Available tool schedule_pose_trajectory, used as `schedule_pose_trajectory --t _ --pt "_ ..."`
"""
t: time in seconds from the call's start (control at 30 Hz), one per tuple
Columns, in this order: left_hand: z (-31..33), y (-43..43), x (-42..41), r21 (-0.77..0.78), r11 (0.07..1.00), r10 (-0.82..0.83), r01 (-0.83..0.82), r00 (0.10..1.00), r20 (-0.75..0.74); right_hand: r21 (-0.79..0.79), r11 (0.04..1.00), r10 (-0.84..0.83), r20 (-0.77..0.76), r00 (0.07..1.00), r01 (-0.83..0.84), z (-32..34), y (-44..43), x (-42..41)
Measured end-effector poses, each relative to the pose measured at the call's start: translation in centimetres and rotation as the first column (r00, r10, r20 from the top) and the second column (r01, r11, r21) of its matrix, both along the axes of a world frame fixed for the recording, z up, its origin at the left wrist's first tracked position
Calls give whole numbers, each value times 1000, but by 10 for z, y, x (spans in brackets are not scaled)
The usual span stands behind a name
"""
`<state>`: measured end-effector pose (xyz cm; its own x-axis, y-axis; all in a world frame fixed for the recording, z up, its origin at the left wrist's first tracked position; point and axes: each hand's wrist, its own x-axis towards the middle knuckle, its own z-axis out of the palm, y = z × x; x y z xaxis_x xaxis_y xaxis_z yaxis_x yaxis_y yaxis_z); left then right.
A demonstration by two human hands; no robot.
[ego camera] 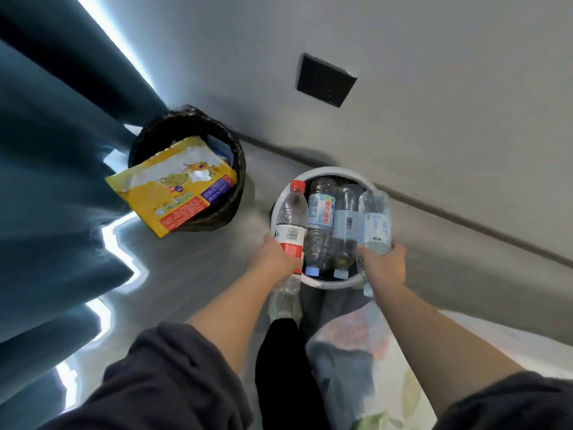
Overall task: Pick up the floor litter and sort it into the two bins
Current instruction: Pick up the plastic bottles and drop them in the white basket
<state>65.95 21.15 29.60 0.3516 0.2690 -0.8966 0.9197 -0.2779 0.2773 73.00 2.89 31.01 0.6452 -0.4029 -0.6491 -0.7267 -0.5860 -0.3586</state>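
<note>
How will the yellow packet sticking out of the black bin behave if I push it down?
The yellow packet looks flat and creased, so it is probably light and floppy and would likely bend rather than slide. Much of it overhangs the black bin, so a push on the outer corner might tip it out.

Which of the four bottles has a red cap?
The red-labelled bottle in the left hand, leftmost at the white bin. The two bottles inside have blue caps; the cap of the pale-labelled bottle in the right hand is unclear.
</note>
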Motion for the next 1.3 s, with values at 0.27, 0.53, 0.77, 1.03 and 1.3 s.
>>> schedule_pose_trajectory --t 0.27,0.53,0.77,1.03,1.3 --pt "-40 -28 45 184 948 -239 258 964 -119 -113 939 300 -187 935 -324 -40 -24 14" --pt "-39 -30 55 346 776 -494 527 849 -185 -143 889 405 -194 893 -435 -35 -26 33" --pt "-42 -31 63 303 738 -542 603 797 -268 -155 859 398 -398 826 -489 -34 -20 39" --pt "-44 -29 73 305 711 -580 633 774 -254 -161 779 494 -439 751 -607 -36 -18 50" --pt "-27 -22 45 283 901 -332 328 943 -35 -65 833 515 -274 812 -550 -23 -16 53"
